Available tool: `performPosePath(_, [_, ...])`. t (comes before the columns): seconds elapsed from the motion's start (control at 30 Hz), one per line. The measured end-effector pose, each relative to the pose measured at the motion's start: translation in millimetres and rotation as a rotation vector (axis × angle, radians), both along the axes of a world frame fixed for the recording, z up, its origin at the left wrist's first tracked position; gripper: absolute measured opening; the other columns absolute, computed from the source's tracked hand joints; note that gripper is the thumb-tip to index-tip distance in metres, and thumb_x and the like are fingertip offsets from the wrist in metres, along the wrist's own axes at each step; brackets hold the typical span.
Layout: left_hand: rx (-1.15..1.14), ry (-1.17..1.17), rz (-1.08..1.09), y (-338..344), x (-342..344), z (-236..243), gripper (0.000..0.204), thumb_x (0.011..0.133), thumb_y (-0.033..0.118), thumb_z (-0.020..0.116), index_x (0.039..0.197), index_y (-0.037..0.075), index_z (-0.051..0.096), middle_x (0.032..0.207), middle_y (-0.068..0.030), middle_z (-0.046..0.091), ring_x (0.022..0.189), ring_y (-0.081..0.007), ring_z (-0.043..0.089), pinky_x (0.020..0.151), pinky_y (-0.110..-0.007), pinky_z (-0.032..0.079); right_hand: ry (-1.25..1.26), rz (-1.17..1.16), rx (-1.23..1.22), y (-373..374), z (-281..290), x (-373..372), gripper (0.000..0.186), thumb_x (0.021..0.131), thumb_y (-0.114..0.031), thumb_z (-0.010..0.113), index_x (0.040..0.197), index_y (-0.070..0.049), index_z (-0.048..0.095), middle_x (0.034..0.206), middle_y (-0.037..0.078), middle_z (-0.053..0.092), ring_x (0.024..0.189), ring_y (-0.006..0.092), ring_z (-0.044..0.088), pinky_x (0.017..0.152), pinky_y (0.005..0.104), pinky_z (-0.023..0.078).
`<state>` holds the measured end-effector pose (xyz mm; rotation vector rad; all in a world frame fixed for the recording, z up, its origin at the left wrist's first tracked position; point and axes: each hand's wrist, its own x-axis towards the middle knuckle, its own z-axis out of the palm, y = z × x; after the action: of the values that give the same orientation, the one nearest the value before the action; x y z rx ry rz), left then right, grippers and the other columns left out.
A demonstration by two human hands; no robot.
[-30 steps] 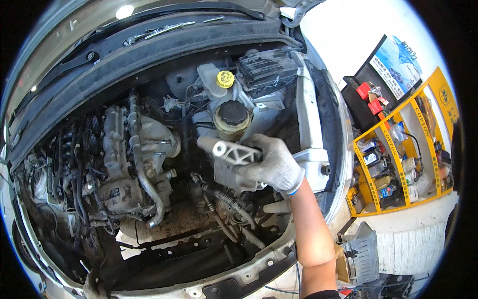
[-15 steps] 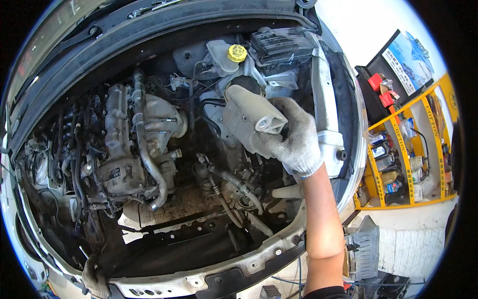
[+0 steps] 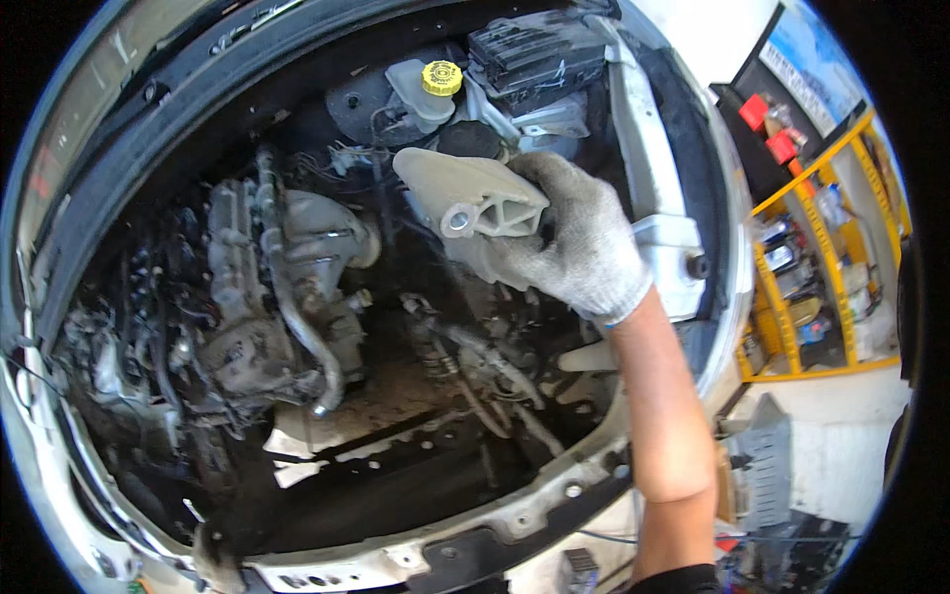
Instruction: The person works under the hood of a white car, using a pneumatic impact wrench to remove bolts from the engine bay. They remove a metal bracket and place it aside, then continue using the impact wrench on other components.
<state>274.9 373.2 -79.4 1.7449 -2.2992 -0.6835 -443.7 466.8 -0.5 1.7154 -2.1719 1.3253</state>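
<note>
My right hand, in a grey-white knit glove, is closed around a dusty beige moulded plastic part. It holds the part above the engine bay. A round hole with a metal sleeve and ribbed hollow pockets show on the part's end; I cannot tell its exact kind. My left hand, gloved and dark with shadow, is at the lower left by the car's front crossmember. Its fingers are too dim to make out. The engine sits on the left side of the bay, with a metal pipe along it.
A fluid reservoir with a yellow cap and a black ribbed box are at the back of the bay. Hoses lie below the held part. To the right stands a yellow shelf rack with bottles and packages.
My right hand has raised and tilted the plastic part, so its hollow ribbed end now faces me more. The whole view has shifted slightly. My left hand stays by the front crossmember.
</note>
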Motion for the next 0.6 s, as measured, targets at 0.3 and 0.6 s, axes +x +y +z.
performPosePath(0.3, [0.074, 0.204, 0.043, -6.5, -10.8, 0.0, 0.049, 0.096, 0.029, 0.06, 0.135, -0.001, 0.06, 0.127, -0.0123, 0.065, 0.114, -0.0237, 0.06, 0.099, -0.038, 0.05, 0.024, 0.016, 0.271, 15.4, 2.7, -12.6, 0.041, 0.084, -0.034, 0.078, 0.099, 0.004, 0.072, 0.082, 0.02, 0.074, 0.08, 0.0305, 0.075, 0.079, 0.0416, 0.063])
performPosePath(0.6, [0.043, 0.194, -0.052, -5.0, -4.9, 5.1, 0.045, 0.096, 0.029, 0.057, 0.13, 0.001, 0.061, 0.124, -0.011, 0.065, 0.113, -0.0236, 0.059, 0.1, -0.038, 0.048, 0.023, 0.029, 0.283, 13.4, 1.4, -9.7, 0.035, 0.087, -0.036, 0.067, 0.095, -0.005, 0.08, 0.082, 0.018, 0.074, 0.076, 0.0289, 0.074, 0.075, 0.0424, 0.063])
